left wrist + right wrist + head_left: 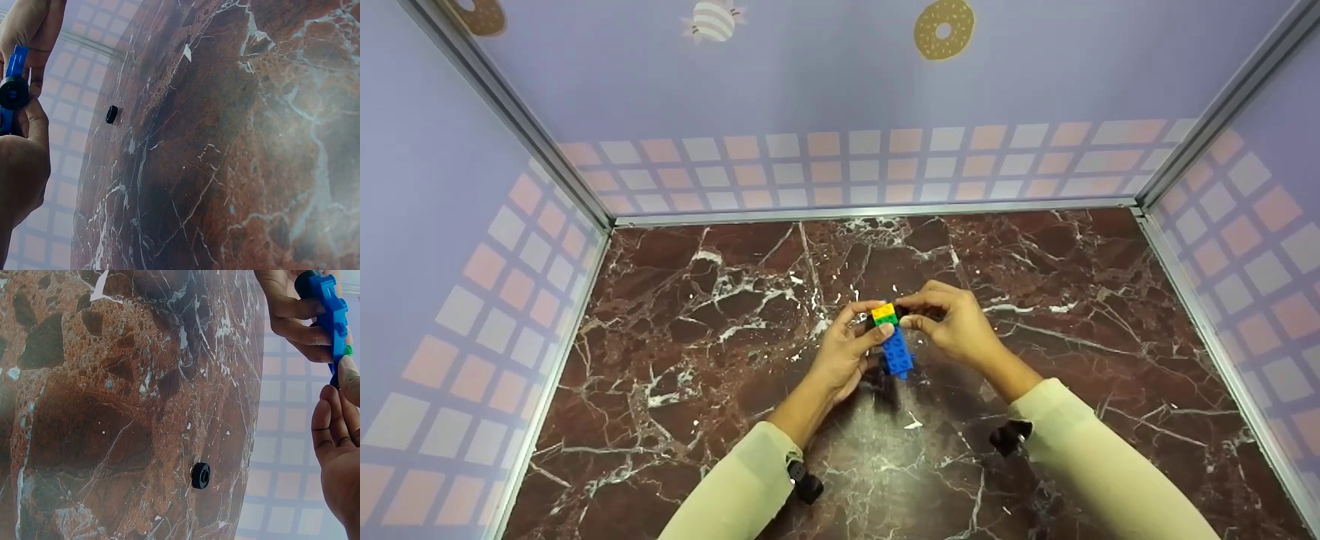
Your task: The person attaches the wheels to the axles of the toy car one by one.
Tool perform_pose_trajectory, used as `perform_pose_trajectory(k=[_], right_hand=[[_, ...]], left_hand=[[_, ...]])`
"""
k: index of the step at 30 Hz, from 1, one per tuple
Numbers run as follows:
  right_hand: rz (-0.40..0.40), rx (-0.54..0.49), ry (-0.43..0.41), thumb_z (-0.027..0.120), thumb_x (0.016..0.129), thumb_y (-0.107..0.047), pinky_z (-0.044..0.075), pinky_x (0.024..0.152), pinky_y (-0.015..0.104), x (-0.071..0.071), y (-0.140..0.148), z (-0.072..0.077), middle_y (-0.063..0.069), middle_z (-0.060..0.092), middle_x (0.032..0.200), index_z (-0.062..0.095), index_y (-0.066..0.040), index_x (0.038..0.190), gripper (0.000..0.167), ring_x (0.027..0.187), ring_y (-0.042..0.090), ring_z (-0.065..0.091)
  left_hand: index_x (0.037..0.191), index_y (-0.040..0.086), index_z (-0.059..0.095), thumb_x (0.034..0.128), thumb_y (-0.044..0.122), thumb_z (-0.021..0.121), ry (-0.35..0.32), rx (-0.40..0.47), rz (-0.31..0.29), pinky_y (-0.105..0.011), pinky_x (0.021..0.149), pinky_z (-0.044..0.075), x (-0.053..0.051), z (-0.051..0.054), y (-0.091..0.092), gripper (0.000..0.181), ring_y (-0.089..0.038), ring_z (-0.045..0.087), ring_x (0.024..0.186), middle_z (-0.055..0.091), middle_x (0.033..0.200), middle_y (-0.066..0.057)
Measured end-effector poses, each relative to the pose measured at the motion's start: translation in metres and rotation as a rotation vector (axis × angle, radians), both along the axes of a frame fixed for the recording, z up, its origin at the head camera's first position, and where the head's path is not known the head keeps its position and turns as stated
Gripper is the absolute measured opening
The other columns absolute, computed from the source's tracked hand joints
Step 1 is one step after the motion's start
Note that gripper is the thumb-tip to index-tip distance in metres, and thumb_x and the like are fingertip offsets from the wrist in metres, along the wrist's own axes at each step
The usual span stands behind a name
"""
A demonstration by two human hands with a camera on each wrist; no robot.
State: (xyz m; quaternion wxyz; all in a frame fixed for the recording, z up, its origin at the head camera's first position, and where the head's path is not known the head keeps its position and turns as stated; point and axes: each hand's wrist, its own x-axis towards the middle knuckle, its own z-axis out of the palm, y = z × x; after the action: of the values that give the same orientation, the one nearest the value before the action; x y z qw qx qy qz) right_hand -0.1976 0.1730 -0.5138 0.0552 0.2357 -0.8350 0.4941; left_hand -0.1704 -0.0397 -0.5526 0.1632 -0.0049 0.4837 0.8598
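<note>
My left hand (840, 356) holds a toy vehicle of building bricks by its sides, thumb on top. Its base (897, 354) is blue and studded, with a yellow brick (883, 309) and a green brick (887, 319) stacked at the far end. In the left wrist view a black wheel (14, 93) sits on the blue side. My right hand (960, 326) pinches a small black wheel (902, 311) against the far end's right side; the fingers partly cover it. Whether it is seated there I cannot tell.
A loose black wheel (201, 476) stands on the dark red marbled table (697, 420); in the head view it does not show. Purple panels (810, 90) with pink and white squares enclose the table at the back and both sides.
</note>
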Motion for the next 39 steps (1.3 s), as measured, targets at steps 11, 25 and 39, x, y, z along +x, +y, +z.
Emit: perform_pose_trajectory(k=[11,25,39], right_hand=[[0.010,-0.026,-0.041,0.089,0.090,-0.006,0.065,0.074,0.026,0.0006,0.0003,-0.0010,0.010,0.075,0.098,0.085,-0.006,0.117,0.027,0.083,0.015,0.069],[0.009,-0.063,-0.066,0.089,0.089,-0.005,0.063,0.073,0.025,-0.0003,-0.0007,-0.0036,0.011,0.074,0.097,0.085,-0.007,0.116,0.027,0.084,0.017,0.069],[0.007,-0.074,-0.095,0.088,0.090,-0.002,0.062,0.073,0.022,0.0008,-0.0025,-0.0023,0.013,0.074,0.099,0.085,-0.005,0.115,0.026,0.085,0.016,0.069]], left_hand=[[0.135,0.017,0.064,0.1050,-0.005,0.067,-0.009,0.024,0.001,-0.037,0.080,0.071,0.0022,-0.0004,0.0005,0.037,-0.017,0.077,0.092,0.074,0.114,-0.007],[0.132,0.018,0.066,0.1043,-0.005,0.069,-0.018,0.030,0.000,-0.037,0.081,0.071,0.0013,0.0002,0.0000,0.036,-0.018,0.077,0.093,0.074,0.114,-0.007],[0.131,0.019,0.066,0.1031,-0.005,0.070,-0.010,0.025,-0.015,-0.039,0.083,0.071,0.0006,-0.0020,0.0005,0.037,-0.018,0.079,0.092,0.074,0.115,-0.007]])
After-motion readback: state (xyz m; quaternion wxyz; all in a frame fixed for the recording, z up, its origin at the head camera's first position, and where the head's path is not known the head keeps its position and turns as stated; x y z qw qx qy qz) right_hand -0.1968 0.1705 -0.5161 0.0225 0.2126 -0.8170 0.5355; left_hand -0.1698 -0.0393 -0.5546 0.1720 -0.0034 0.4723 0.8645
